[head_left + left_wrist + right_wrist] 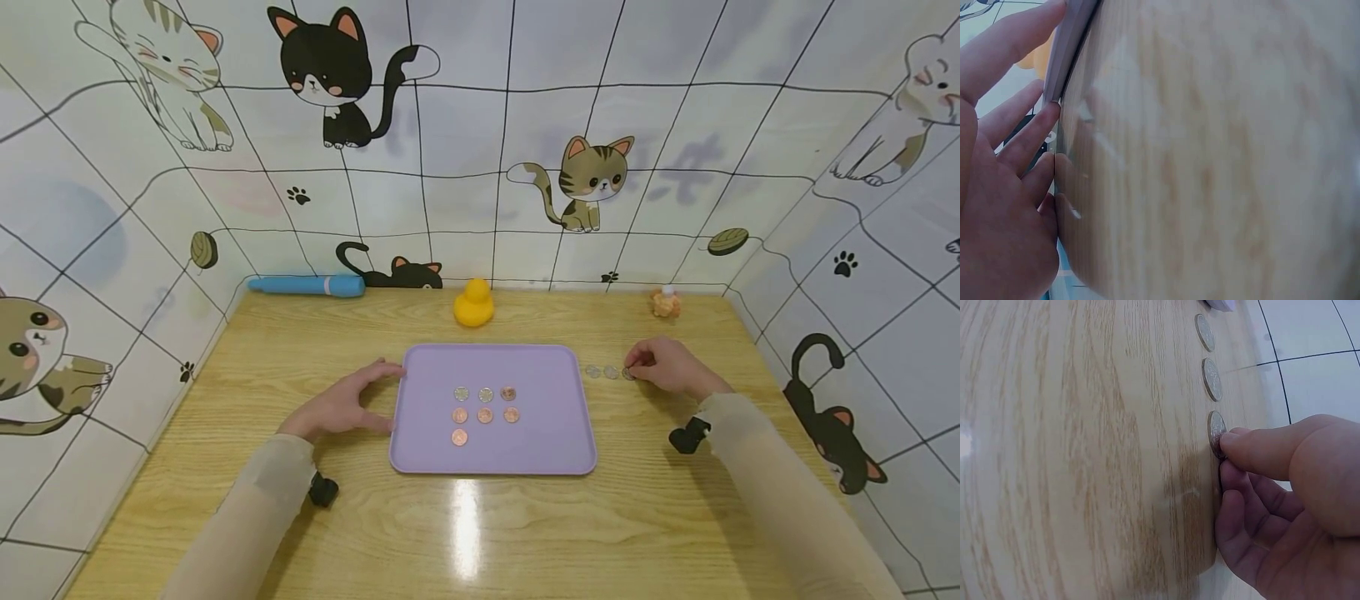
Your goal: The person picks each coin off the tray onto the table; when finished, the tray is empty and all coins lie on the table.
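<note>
A lilac tray (555, 450) lies on the table, with several coins in it in rows. Two of the top row look pale gold, like this coin (461, 393); the others, such as this one (459, 437), are copper-coloured. My left hand (341, 406) is at the tray's left edge, thumb and fingers spread and touching the rim. To the right of the tray, three silver coins (1212, 379) lie in a row on the wood. With thumb and forefinger my right hand (667, 367) pinches the rightmost silver coin (1216, 432), which is still at table level. The fingertips partly cover it.
Behind the tray stands a yellow rubber duck (474, 304). A blue pen-like stick (307, 286) lies at the back left, a small orange figure (665, 302) at the back right. Cat-printed cloth walls (465, 200) enclose the wooden table (360, 533) at back and sides.
</note>
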`<state>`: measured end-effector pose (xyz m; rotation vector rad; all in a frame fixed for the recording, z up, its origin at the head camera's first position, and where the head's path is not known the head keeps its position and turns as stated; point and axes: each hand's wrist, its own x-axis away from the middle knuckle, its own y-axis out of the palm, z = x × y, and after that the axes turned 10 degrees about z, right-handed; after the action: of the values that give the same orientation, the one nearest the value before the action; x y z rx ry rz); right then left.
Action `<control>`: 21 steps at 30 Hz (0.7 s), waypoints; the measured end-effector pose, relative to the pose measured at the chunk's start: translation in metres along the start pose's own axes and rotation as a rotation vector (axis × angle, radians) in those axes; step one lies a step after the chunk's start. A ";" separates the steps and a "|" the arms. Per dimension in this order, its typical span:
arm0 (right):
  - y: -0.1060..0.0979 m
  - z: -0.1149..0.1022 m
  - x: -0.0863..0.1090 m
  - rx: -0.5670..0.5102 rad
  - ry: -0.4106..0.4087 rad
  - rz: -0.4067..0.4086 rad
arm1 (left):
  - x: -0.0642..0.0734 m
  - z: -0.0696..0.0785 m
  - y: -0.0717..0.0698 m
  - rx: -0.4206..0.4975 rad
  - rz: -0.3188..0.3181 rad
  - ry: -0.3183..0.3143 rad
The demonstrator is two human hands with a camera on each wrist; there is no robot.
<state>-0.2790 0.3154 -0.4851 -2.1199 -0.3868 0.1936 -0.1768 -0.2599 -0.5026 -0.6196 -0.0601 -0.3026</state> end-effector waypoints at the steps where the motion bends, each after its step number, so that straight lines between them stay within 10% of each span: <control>1: 0.000 0.000 0.000 -0.001 -0.002 0.002 | 0.000 0.000 0.000 -0.003 0.001 0.002; 12: 0.002 -0.018 -0.001 -0.040 0.068 0.086 | 0.001 0.001 0.001 -0.006 0.002 0.008; 21: 0.018 -0.070 -0.015 -0.081 -0.139 0.117 | -0.001 -0.002 0.001 -0.004 0.004 0.007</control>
<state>-0.2695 0.2461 -0.4626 -2.2175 -0.3575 0.3999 -0.1780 -0.2600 -0.5047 -0.6223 -0.0512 -0.3015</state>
